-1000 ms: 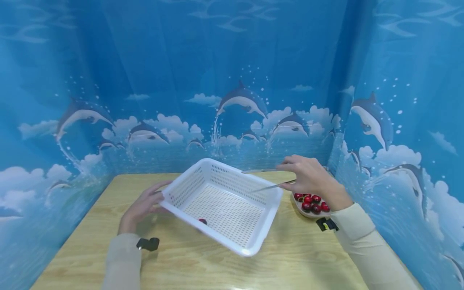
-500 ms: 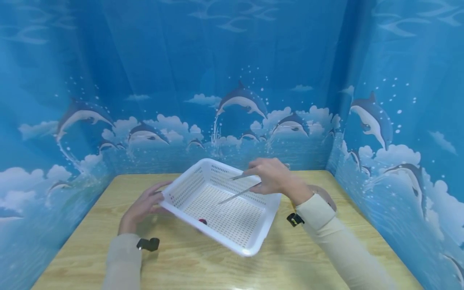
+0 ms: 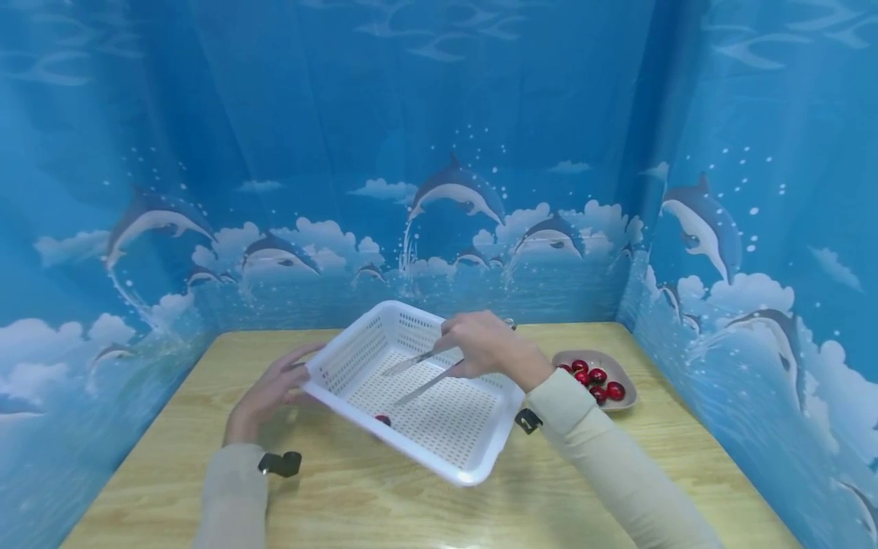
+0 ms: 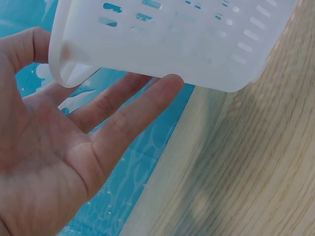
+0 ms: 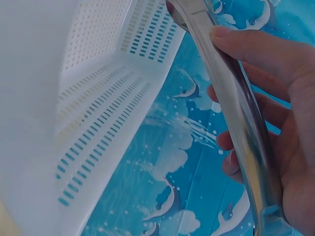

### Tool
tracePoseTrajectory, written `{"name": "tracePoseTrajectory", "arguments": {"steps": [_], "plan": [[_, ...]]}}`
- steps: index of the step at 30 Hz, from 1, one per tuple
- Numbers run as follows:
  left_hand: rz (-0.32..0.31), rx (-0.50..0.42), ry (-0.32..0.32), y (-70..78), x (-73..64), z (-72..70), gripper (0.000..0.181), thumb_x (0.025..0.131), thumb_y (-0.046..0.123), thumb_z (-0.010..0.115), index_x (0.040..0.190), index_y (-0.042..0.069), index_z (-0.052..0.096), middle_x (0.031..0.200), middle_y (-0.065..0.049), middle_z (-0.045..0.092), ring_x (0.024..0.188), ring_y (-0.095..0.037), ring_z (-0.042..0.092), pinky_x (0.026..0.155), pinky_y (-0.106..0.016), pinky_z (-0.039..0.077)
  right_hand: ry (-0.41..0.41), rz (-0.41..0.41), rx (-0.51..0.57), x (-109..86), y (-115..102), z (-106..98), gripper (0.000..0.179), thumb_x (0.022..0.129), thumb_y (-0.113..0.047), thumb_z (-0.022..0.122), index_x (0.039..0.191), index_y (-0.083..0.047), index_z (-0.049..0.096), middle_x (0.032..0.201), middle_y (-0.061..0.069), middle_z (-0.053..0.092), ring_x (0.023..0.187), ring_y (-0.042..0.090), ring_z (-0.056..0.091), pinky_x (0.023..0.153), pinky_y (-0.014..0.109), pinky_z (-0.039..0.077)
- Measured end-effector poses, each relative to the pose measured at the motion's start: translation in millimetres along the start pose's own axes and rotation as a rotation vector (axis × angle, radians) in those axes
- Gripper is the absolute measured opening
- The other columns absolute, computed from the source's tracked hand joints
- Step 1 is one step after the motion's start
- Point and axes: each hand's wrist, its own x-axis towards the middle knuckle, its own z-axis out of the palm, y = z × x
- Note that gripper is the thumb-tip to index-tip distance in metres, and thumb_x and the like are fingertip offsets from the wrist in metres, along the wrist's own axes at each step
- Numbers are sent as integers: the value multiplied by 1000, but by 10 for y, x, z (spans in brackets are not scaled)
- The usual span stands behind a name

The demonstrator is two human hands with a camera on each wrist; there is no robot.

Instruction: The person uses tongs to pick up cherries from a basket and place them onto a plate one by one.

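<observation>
In the head view, a white perforated plastic basket is held tilted above the table, with its open top facing me. My left hand grips its left end. In the left wrist view, the thumb lies at the rim and fingers support the basket's underside. Silver metal tongs are gripped in my right hand, their two arms spread apart inside the basket. Close to the tips lies one dark red cherry, partly hidden by the near wall. Nothing shows between the tong tips.
A shallow beige dish with several red cherries stands on the right of the wooden table. Blue dolphin-print curtains enclose the table's back and sides.
My right hand has moved left with the tongs, from near the dish to over the basket, bringing the tips down toward the cherry. The left hand and basket stay put.
</observation>
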Motion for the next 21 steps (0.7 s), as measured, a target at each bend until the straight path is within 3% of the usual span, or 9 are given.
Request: {"name": "tracePoseTrajectory", "arguments": {"steps": [7, 15, 21], "plan": [[-4, 7, 3, -27, -4, -14, 59, 105, 22, 50, 162, 15, 33, 161, -23, 40, 129, -39, 61, 104, -61, 56, -65, -4, -19, 117, -87, 33, 39, 83, -40, 84, 120, -30, 78, 110, -4, 77, 92, 12, 68, 73, 26, 58], [2, 2, 0, -29, 7, -19, 58, 106, 22, 49, 162, 15, 33, 161, -23, 40, 131, -40, 60, 104, -60, 57, -108, -38, -86, 220, -204, 38, 35, 83, -43, 84, 116, -31, 79, 104, -8, 75, 87, 9, 65, 70, 23, 56], [-6, -11, -2, -22, 8, -14, 60, 106, 24, 52, 162, 17, 32, 161, -22, 40, 132, -43, 58, 103, -58, 58, -150, -61, -143, 302, -283, 62, 35, 84, -45, 83, 116, -31, 79, 110, -8, 76, 96, 11, 70, 80, 29, 63]]}}
